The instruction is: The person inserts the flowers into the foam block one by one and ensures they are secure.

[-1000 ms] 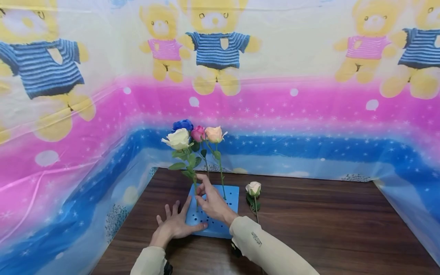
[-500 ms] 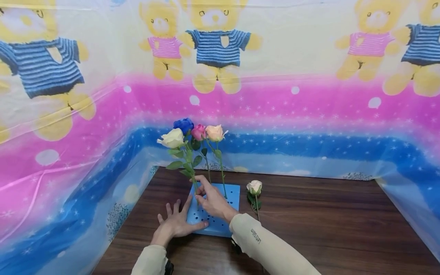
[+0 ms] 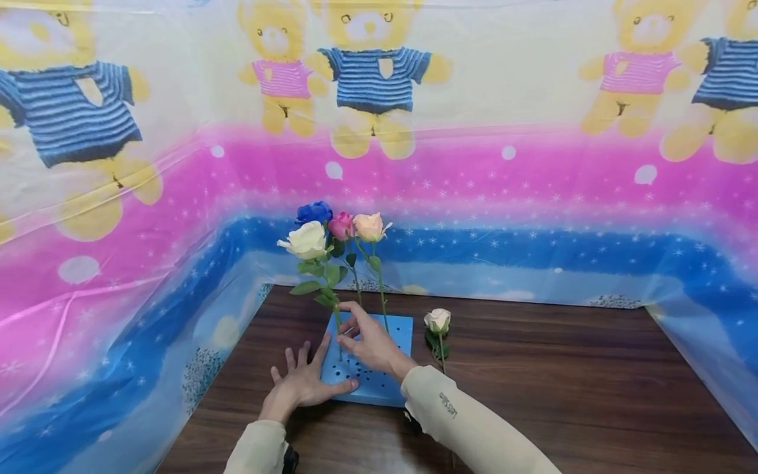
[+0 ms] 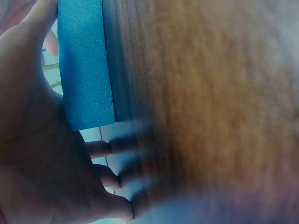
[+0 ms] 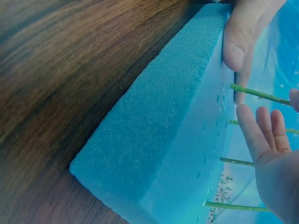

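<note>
A white rose (image 3: 306,241) stands with its stem (image 5: 259,94) in the blue foam block (image 3: 373,392), which is dotted with holes. My right hand (image 3: 374,343) pinches this stem between thumb and index finger, above the block. The other fingers of that hand reach out loosely in the right wrist view. My left hand (image 3: 299,384) lies spread at the block's left front corner, its thumb (image 5: 235,49) on the top face and several fingers on the table. Behind the white rose, a blue rose (image 3: 314,212), a pink rose (image 3: 341,225) and a peach rose (image 3: 370,227) stand upright.
A cream rose (image 3: 437,321) lies on the dark wooden table (image 3: 551,375), to the right of the block, its stem partly behind my right sleeve (image 3: 474,421). A printed bear curtain (image 3: 474,178) encloses the table's back and sides.
The white rose's head tipped left half a second ago and has swung back to the right. My right hand still holds its stem, and my left hand stays at the block.
</note>
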Demonstrator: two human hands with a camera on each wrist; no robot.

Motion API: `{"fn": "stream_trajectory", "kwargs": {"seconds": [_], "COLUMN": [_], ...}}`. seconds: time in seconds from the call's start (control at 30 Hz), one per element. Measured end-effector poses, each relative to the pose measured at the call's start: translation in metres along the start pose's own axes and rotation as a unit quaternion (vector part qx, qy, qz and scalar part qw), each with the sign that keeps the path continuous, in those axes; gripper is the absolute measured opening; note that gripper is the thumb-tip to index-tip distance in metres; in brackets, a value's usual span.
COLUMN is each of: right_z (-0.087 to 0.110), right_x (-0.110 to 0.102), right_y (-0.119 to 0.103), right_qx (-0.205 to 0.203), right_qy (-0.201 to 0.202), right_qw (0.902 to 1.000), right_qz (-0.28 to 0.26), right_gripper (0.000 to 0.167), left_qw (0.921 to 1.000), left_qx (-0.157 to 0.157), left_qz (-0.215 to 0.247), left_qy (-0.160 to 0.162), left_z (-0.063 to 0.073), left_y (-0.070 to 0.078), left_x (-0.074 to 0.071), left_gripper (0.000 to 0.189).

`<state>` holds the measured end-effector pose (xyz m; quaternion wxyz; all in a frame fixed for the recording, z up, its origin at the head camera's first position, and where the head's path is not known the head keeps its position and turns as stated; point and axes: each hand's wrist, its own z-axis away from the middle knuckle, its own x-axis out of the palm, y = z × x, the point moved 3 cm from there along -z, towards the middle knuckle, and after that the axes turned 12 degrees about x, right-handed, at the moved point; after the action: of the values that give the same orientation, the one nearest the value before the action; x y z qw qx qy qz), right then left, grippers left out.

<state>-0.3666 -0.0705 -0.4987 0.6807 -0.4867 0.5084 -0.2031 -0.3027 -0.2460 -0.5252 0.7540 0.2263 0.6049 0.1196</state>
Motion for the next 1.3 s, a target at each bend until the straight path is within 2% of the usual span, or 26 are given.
{"fn": "stream_trajectory", "kwargs": {"seconds": [0.37,0.83,1.1,1.3], "right_z": [0.006,0.013,0.021,0.026], "right_x": [-0.007,-0.018,-0.025,-0.035], "right_y": [0.001,-0.001,-0.008,-0.017], "right_qx": [0.016,0.018,0.020,0.009], "right_qy": [-0.011,-0.023,-0.038,-0.049], "right_qw": [0.9979,0.9952,0.9922,0.9891], "right_qz": [-0.062,-0.093,-0.117,-0.138], "right_gripper": [0.061,0.070,0.092,0.095], "left_qw": [1.0000,0.9999,0.9999,0.9999], "left_qx": [0.002,0.000,-0.002,0.000], "left_qz": [0.006,0.013,0.016,0.016], "left_qy": [0.000,0.000,-0.004,-0.002], "left_z": [-0.001,-0.001,-0.001,-0.001], "left_y": [-0.002,-0.001,0.000,0.000], "left_x": [0.002,0.002,0.002,0.001], "left_gripper": [0.130,0.131,0.133,0.134]}}
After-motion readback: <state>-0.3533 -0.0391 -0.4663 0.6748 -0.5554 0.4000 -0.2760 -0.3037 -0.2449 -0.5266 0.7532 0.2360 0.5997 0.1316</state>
